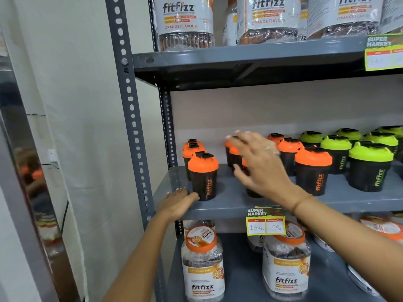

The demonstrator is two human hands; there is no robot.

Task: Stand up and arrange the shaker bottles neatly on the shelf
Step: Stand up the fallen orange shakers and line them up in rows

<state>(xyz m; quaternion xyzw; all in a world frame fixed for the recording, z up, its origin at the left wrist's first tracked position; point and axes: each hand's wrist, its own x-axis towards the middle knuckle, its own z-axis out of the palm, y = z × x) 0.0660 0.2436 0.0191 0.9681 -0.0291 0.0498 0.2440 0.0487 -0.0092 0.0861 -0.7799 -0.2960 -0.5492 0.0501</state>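
1. Two hands were on the job, and neither held anything. Nearest to me, my left hand (177,203) lay flat and open on the front lip of the middle shelf (229,205), fingers together, its fingertips just beside the base of the front orange-lidded shaker (203,176). I could not tell whether they quite touched it.

2. That front shaker stood upright at the left end of the shelf, with two more orange-lidded ones (192,149) upright in a file behind it.

3. My right hand (259,162) was further in, to the right of the front shaker, spread wide with fingers apart and blurred by motion. It gripped nothing. It hovered in front of a loose cluster of orange shakers (234,152), and a dark base showed below my wrist, but my hand hid whether that one stood straight or tilted.

4. To the right of the front shaker and past my hand, three orange shakers (313,170) stood in an upright file, and beyond them the green-lidded shakers (369,165) sat in tidy rows.

5. I judged the standing-up mostly done, since no bottle in view lay on its side; the step in hand was closing up and squaring the middle cluster.

6. The next move called for my right hand to close round one hidden shaker and slide it into line between the files on its left and right, lids level, without knocking its neighbours.
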